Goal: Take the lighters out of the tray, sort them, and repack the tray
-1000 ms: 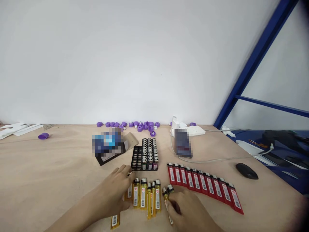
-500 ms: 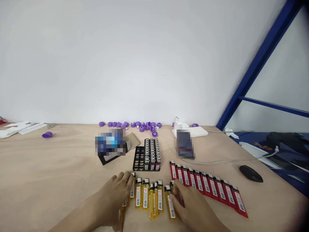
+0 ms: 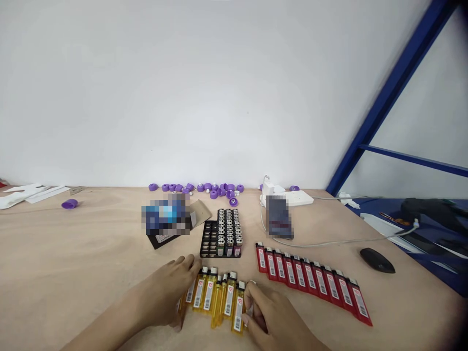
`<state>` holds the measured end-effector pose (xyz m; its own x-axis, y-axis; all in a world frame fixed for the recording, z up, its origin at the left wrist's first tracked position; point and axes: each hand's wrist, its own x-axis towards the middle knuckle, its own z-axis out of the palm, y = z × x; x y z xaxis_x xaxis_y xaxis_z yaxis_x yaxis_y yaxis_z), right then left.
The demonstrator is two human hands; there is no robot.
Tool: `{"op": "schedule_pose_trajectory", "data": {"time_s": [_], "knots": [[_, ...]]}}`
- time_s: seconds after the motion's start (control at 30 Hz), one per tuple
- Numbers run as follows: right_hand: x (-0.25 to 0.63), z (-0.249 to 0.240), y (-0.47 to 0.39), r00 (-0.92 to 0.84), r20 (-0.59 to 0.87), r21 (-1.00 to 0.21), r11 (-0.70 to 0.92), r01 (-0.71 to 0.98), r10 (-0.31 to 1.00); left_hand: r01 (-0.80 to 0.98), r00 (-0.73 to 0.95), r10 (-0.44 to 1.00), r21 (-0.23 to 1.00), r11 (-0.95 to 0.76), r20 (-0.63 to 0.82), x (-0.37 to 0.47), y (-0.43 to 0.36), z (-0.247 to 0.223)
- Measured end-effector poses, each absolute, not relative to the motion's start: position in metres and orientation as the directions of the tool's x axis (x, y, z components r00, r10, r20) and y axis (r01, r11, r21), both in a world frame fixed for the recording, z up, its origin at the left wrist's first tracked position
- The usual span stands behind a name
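Several yellow lighters (image 3: 230, 295) lie side by side on the table in front of me, labels mostly facing up. My left hand (image 3: 171, 287) presses along the left end of this row, its fingers bent over the outermost lighters and partly hiding them. At the right end, my right hand (image 3: 272, 312) is curled with thumb and fingers around a yellow lighter, mostly covered by the hand. Two lighters in the middle stand on their narrow sides. Just beyond them is a black tray (image 3: 209, 239), holding upright lighters (image 3: 229, 234) in its right columns; its left slots show bare.
Red lighters (image 3: 310, 277) form a slanted row at the right. Behind are a blurred phone (image 3: 280, 217), white cable, power strip (image 3: 300, 198), and purple caps (image 3: 213, 194). A black mouse (image 3: 377, 260) sits far right, a blurred blue packet (image 3: 166, 216) left of the tray.
My right hand has moved left, and the yellow lighters are now packed closer together toward my left hand. The view has shifted slightly.
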<state>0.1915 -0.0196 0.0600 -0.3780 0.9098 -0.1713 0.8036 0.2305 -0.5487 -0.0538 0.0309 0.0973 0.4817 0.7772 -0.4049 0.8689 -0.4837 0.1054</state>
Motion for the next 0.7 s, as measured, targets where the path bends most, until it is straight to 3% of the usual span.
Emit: {"op": "schedule_pose_trajectory", "data": {"time_s": [0.33,0.53,0.7], "knots": [[0.193,0.061,-0.021,-0.314,-0.135,-0.56,0.189,0.807,0.94,0.894,0.417,0.797,0.036,-0.447,-0.437,-0.054,0.031,0.107],[0.192,0.047,-0.014,-0.485,-0.173,-0.515,0.341,0.786,0.857,0.886,0.439,0.807,0.041,-0.462,-0.395,-0.056,0.031,0.105],[0.18,0.039,-0.006,-0.532,-0.034,-0.526,0.438,0.729,0.846,0.871,0.468,0.789,0.059,-0.487,-0.397,-0.057,0.033,0.11]]}}
